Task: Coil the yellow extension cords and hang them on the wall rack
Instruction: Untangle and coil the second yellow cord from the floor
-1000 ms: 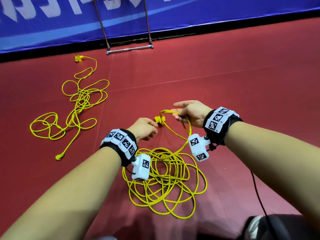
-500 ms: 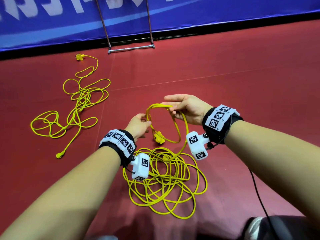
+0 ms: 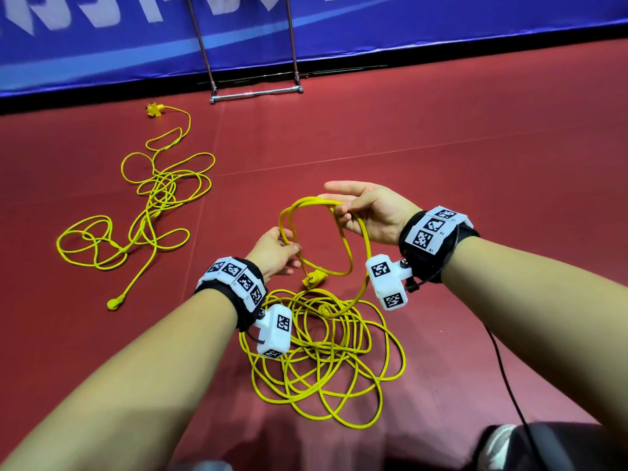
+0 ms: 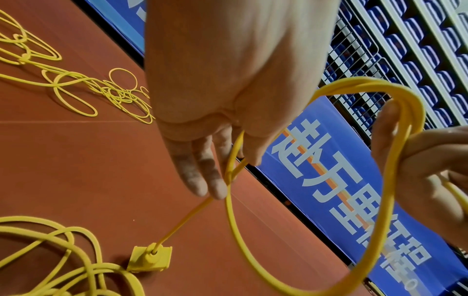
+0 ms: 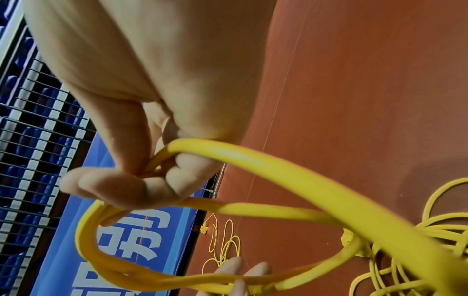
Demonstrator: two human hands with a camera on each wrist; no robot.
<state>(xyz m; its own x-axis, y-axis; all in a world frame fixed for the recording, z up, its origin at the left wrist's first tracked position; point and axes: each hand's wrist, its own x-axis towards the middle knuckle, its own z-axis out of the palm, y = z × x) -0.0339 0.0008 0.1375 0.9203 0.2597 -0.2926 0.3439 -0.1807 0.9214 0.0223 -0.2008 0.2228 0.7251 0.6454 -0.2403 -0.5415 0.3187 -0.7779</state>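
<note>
The person is working over a red floor (image 3: 441, 137), holding up the first loops of a yellow extension cord (image 3: 339, 253) between both hands. The right hand (image 3: 370, 212) is sitting at about 1 o'clock from the left hand (image 3: 275, 253), and its thumb and curled fingers (image 5: 119, 188) are pinching the top of two loops where the strands are bunching together. The left hand is gripping the 9 o'clock side of those loops, with the strands running between its thumb and its fingers (image 4: 202, 172), which are lying fairly straight along the cord. The cord's square yellow socket end (image 3: 314, 278) is dangling at the 6 o'clock point of the loops, just above the floor. From the right hand a single strand is dropping down to the loose pile of cord (image 3: 326, 355) that is lying on the floor at 6 o'clock from both hands. A second yellow extension cord (image 3: 149, 212) is sprawling untidily on the floor at about 10 o'clock, well apart from the hands, with a socket end (image 3: 154, 109) near the wall and a plug (image 3: 114, 303) at its near end. At 12 o'clock a metal rack frame (image 3: 255, 94) is standing at the foot of a blue banner (image 3: 407, 25), and a black cable (image 3: 506, 375) is trailing from the right wrist
</note>
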